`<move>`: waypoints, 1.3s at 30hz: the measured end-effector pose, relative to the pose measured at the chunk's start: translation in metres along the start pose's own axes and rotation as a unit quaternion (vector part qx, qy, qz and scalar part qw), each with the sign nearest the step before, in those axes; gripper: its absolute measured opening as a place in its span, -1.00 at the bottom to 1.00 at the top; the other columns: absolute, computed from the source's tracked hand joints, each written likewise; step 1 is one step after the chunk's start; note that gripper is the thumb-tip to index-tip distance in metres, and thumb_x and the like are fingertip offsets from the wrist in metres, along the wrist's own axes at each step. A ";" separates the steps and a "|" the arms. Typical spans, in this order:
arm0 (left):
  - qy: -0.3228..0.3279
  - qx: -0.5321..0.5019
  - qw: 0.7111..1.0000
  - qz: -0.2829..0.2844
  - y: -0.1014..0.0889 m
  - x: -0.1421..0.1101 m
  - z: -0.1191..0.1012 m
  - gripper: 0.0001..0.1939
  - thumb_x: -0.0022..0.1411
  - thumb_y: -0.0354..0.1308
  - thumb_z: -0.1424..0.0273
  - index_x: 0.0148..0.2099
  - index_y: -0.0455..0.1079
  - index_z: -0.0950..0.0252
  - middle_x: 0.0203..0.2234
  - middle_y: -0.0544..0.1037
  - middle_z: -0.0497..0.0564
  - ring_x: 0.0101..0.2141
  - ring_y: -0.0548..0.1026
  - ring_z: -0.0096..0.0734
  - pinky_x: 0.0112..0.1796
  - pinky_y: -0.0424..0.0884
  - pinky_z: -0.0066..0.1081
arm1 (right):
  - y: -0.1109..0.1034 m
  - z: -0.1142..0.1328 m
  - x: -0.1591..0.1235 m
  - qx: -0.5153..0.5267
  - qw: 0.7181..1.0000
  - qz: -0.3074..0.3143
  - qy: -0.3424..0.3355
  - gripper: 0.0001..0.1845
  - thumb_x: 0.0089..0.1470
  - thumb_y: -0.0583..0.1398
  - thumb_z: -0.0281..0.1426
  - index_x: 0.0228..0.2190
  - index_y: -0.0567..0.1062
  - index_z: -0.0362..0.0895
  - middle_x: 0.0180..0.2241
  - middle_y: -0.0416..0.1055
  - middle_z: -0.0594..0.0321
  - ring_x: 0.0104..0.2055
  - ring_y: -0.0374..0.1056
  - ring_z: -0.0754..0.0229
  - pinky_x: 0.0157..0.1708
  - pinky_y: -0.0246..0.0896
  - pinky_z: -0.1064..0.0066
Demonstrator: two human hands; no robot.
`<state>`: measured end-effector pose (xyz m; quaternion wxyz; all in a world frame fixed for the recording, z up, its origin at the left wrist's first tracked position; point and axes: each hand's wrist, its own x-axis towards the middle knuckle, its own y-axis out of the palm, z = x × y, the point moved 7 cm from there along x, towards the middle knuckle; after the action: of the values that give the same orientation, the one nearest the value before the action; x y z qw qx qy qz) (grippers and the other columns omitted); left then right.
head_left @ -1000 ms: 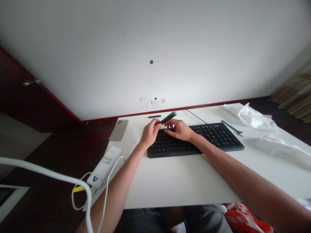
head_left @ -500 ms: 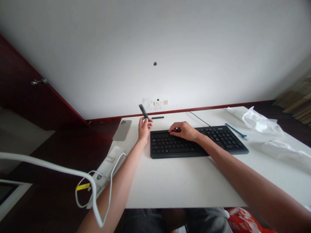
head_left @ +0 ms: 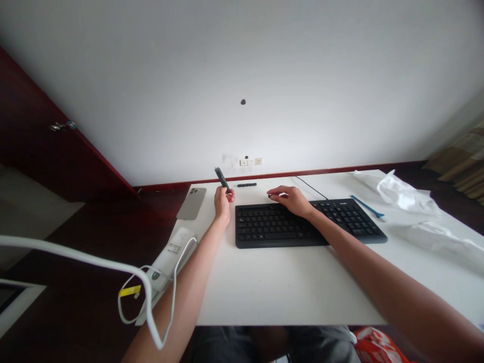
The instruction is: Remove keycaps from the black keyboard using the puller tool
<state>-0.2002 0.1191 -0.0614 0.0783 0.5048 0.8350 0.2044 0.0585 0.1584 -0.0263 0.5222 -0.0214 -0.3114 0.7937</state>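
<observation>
My left hand (head_left: 224, 205) is closed around a dark brush (head_left: 222, 179), its bristle end pointing up and away from me. My right hand (head_left: 291, 198) pinches a small black keycap (head_left: 269, 196) just above the far edge of a black keyboard (head_left: 282, 236). The keyboard lies flat on the white table (head_left: 264, 287), part of its top hidden by my right hand and forearm. Behind it, several black keycaps (head_left: 246, 185) stand in a short row near the table's back edge.
A phone (head_left: 191, 203) and a white power strip (head_left: 172, 254) with a looping white cable (head_left: 145, 282) lie on the left. To the right of the keyboard are a blue pry tool (head_left: 366, 206) and crumpled clear plastic bags (head_left: 401, 191). A wall (head_left: 321, 91) rises behind.
My right hand has lifted off the keys and shifted slightly back, with a keycap now showing between its fingertips. My left hand dips a little, still with the brush.
</observation>
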 end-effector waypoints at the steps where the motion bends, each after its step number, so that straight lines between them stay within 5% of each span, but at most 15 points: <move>1: 0.000 -0.001 1.000 0.000 0.000 0.001 0.000 -0.80 0.25 0.13 0.25 -0.33 0.24 0.24 -0.51 0.47 -0.08 -0.61 0.28 -0.60 -0.55 0.17 -0.56 | -0.003 -0.003 0.001 0.003 1.000 -0.015 0.008 -0.71 0.13 0.28 -0.19 -0.18 0.67 -0.06 -0.09 0.62 0.16 -0.03 0.51 0.01 -0.04 0.42 0.22; 8: -0.004 0.006 1.000 0.008 0.001 0.001 0.002 -0.84 0.27 0.13 0.27 -0.18 0.31 0.24 -0.50 0.46 -0.12 -0.61 0.26 -0.61 -0.53 0.15 -0.57 | -0.007 -0.023 0.017 -0.008 0.999 -0.037 0.034 -0.69 0.12 0.29 -0.18 -0.19 0.66 -0.10 -0.15 0.65 0.13 -0.08 0.54 -0.02 0.03 0.39 0.16; 19: -0.011 -0.015 1.000 0.006 -0.002 0.004 0.002 -0.74 0.32 0.21 0.23 -0.03 0.29 0.19 -0.39 0.55 -0.07 -0.58 0.29 -0.63 -0.48 0.19 -0.56 | 0.012 -0.056 0.086 -0.135 0.986 -0.059 0.073 -0.77 0.09 0.31 -0.33 -0.21 0.70 -0.12 -0.23 0.66 0.15 -0.17 0.54 0.04 -0.08 0.39 0.26; 39: 0.013 0.042 0.999 0.028 0.003 0.002 0.000 -0.71 0.36 0.21 0.20 0.03 0.31 0.19 -0.33 0.59 -0.03 -0.56 0.31 -0.60 -0.46 0.25 -0.52 | 0.028 -0.043 0.092 -0.177 0.984 -0.022 -0.020 -0.72 0.05 0.25 -0.47 -0.20 0.70 -0.07 -0.19 0.65 0.23 -0.26 0.52 0.14 -0.13 0.42 0.33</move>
<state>-0.1987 0.1217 -0.0598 0.0404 0.5283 0.8292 0.1779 0.0098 0.2486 -0.0483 0.5212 -0.0906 -0.4578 0.7146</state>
